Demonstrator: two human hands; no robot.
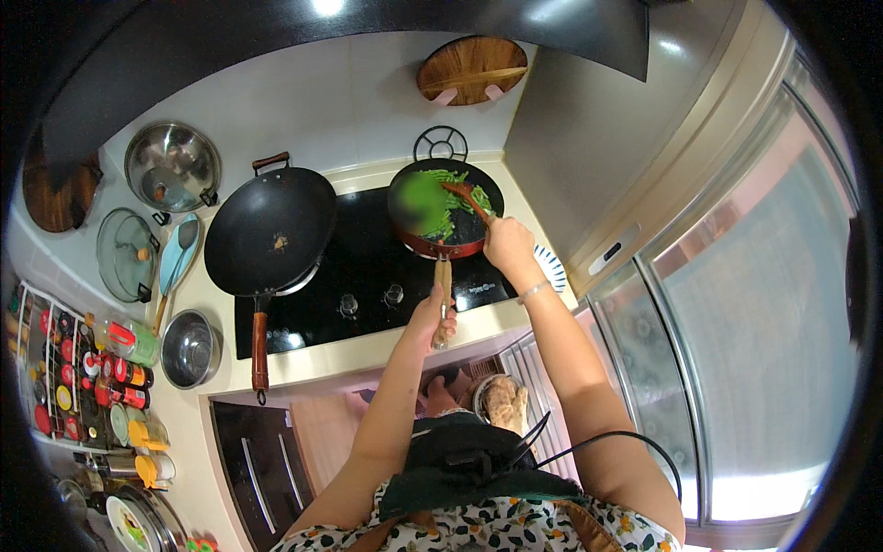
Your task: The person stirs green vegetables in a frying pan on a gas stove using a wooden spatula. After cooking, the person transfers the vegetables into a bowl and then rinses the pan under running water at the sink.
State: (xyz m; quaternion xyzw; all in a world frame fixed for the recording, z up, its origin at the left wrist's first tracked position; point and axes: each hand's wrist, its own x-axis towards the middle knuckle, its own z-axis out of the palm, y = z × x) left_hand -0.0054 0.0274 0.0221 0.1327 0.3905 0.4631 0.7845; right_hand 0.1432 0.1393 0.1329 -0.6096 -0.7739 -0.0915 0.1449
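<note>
On the right burner sits a red frying pan [471,248] with a black inside. Green beans [452,231] lie in it, heaped towards its left and middle; part of that heap is blurred. My left hand [434,321] is closed around the pan's light-coloured handle [442,276]. My right hand [509,243] grips a wooden spatula [469,196], whose blade is among the beans. To the left, a large black wok [269,214] with a wooden handle rests on the other burner, a small brown remnant at its middle.
A steel bowl [187,348] stands left of the black glass hob [365,276]. Pot lids [172,165] hang on the left wall. Jars and bottles fill a white rack [52,366]. A striped plate [550,268] lies beside my right wrist. A range hood [345,17] hangs overhead.
</note>
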